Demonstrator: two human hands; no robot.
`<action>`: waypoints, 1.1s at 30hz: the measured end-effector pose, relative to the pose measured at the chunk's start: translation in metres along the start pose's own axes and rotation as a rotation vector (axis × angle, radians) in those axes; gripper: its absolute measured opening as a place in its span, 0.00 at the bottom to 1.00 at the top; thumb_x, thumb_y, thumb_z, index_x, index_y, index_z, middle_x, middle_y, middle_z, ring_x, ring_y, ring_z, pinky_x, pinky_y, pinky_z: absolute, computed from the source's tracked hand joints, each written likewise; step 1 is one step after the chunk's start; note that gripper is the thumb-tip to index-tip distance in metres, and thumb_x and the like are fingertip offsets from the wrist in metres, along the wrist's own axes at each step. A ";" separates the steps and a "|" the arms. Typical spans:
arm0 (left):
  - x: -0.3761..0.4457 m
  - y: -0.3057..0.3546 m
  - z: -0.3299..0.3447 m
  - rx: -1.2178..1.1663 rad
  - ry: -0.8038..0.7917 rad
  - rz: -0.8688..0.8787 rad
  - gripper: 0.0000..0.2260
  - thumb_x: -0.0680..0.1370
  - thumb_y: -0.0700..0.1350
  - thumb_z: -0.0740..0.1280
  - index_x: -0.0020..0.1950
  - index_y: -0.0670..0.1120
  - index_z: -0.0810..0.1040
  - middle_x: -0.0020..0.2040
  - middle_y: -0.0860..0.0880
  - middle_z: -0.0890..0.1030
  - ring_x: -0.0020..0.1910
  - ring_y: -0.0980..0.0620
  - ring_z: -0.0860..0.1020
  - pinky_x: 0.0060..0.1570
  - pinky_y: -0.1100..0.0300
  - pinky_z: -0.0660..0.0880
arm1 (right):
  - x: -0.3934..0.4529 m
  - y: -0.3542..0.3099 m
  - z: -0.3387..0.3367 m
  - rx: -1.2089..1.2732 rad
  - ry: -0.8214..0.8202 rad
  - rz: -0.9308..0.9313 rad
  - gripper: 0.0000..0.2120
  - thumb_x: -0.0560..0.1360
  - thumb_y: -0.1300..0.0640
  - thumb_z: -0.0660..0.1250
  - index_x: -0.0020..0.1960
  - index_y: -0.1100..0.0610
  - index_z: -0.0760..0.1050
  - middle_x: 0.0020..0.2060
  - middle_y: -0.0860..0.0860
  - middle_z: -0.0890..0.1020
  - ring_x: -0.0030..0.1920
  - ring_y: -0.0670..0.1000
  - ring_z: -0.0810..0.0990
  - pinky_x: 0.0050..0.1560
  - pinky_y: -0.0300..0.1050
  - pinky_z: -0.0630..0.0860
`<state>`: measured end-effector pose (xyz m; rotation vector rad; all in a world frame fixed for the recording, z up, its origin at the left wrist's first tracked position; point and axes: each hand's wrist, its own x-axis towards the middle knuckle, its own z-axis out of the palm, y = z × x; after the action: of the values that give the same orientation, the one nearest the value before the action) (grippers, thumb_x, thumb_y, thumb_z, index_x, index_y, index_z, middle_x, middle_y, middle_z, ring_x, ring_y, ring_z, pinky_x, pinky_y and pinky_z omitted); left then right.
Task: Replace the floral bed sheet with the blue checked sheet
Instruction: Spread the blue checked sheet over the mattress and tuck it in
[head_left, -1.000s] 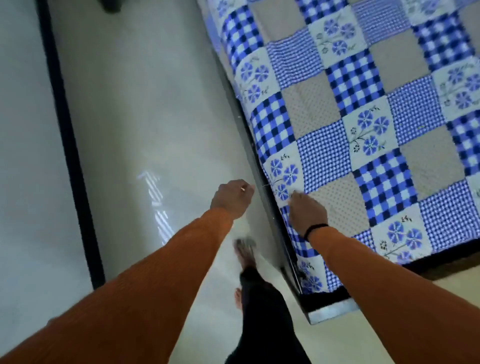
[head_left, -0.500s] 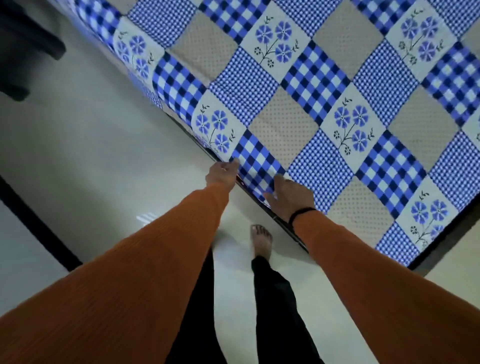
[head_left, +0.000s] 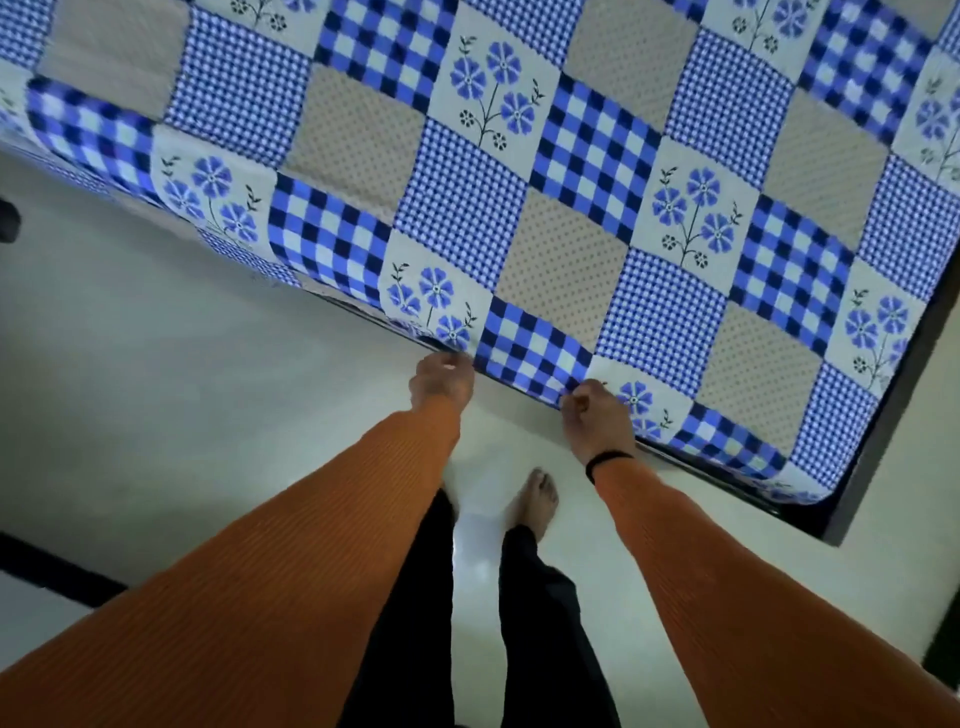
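A blue checked patchwork sheet (head_left: 561, 208), with blue flower squares and beige dotted squares, lies spread flat over the bed and fills the upper part of the head view. Its near edge hangs slightly over the bed's side. My left hand (head_left: 441, 376) is closed on that edge by a flower square. About one patch to the right, my right hand (head_left: 595, 415), with a black band at the wrist, pinches the same edge. Both arms wear orange sleeves. No floral sheet shows.
The dark bed frame (head_left: 878, 452) runs along the near side and right end of the bed. Pale glossy floor (head_left: 182, 389) lies left and below. My bare foot (head_left: 535, 499) and black trousers stand close to the bed. A black strip (head_left: 52, 566) crosses the floor at lower left.
The view has swung from the bed's corner along its side. Both hands have moved along the sheet's near edge and now grip it, farther apart than before.
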<state>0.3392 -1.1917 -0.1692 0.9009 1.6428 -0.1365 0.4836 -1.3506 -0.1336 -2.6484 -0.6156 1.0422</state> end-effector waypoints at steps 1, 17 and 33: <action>0.002 0.003 0.003 -0.097 -0.036 -0.067 0.14 0.80 0.51 0.65 0.61 0.46 0.81 0.52 0.43 0.85 0.49 0.43 0.85 0.57 0.48 0.80 | 0.002 -0.001 0.006 0.201 -0.021 0.133 0.11 0.82 0.53 0.63 0.44 0.57 0.75 0.40 0.53 0.79 0.37 0.50 0.78 0.38 0.44 0.74; 0.024 0.001 0.045 -0.348 0.011 -0.286 0.04 0.78 0.33 0.69 0.45 0.40 0.79 0.37 0.42 0.84 0.32 0.50 0.79 0.35 0.59 0.79 | 0.037 0.019 0.052 1.831 -0.062 0.893 0.18 0.80 0.71 0.61 0.69 0.63 0.75 0.62 0.60 0.82 0.61 0.57 0.82 0.48 0.50 0.85; -0.015 0.019 0.085 -0.959 -0.082 -0.342 0.12 0.84 0.46 0.58 0.60 0.44 0.79 0.54 0.44 0.80 0.53 0.45 0.79 0.63 0.48 0.77 | 0.035 -0.022 0.021 2.282 0.185 0.944 0.21 0.83 0.50 0.52 0.60 0.60 0.79 0.55 0.59 0.83 0.60 0.61 0.80 0.56 0.59 0.79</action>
<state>0.4181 -1.2314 -0.1743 -0.1128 1.5150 0.3572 0.4854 -1.3138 -0.1620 -0.6566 1.2746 0.6136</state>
